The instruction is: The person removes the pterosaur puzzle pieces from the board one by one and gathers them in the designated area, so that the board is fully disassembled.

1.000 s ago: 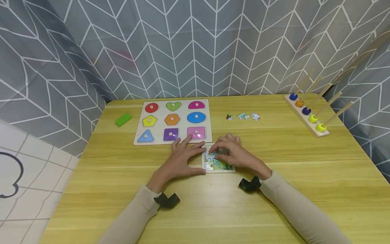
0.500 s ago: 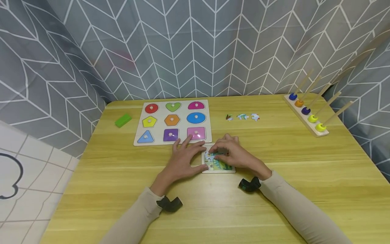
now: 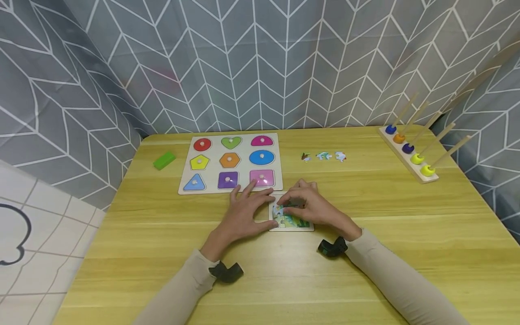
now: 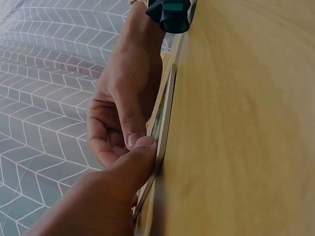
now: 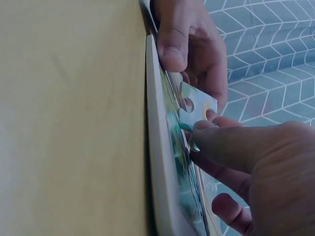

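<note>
Near the head view's centre, your right hand (image 3: 310, 205) pinches a puzzle piece (image 5: 198, 102) tilted over the tray (image 5: 155, 113); your left hand (image 3: 243, 215), fingers spread wide, thumbs its edge, seemingly steadying it.

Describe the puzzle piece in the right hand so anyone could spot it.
On the wooden table, find the small puzzle tray. Over its left side, the right hand pinches the puzzle piece, tilted up, unlike the three loose pieces lying flat beyond.

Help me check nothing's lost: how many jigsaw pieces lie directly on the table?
3, in a row right of the shape board: left piece, middle piece and right piece. The left hand and right hand could hide others.
</note>
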Action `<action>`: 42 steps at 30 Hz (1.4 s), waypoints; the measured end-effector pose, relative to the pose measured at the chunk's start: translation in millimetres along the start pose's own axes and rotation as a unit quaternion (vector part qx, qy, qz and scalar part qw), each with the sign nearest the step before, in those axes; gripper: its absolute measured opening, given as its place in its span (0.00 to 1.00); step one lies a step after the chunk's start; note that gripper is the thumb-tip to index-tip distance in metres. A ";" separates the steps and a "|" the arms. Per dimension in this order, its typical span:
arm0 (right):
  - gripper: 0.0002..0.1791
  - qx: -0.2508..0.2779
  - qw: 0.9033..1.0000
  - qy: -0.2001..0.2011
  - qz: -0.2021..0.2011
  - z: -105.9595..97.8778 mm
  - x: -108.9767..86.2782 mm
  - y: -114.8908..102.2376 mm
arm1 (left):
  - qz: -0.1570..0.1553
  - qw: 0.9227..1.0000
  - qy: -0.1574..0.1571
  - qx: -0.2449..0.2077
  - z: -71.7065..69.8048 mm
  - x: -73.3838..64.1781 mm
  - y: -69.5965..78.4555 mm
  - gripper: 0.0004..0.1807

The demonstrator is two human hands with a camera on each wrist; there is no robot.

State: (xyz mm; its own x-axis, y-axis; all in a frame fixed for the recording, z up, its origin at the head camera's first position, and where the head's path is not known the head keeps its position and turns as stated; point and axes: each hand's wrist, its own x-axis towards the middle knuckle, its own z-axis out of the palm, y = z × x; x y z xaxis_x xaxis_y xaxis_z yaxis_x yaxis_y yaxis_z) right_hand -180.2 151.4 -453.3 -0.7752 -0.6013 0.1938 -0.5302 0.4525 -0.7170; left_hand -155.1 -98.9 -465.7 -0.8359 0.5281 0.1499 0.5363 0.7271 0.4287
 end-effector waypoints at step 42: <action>0.14 -0.069 0.970 0.207 0.107 -50.2 1.9 66.5 | -0.012 1.000 -0.002 -0.006 0.6 0.9 -0.6 0.37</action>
State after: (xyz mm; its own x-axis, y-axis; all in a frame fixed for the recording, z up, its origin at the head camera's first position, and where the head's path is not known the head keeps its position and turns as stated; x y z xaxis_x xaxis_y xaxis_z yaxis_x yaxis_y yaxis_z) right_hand -234.2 213.4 -466.9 -0.9286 -0.1810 0.3241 -0.3615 0.6390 -0.6789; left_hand -156.0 -98.6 -466.4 -0.8475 0.5132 0.1357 0.5152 0.7338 0.4429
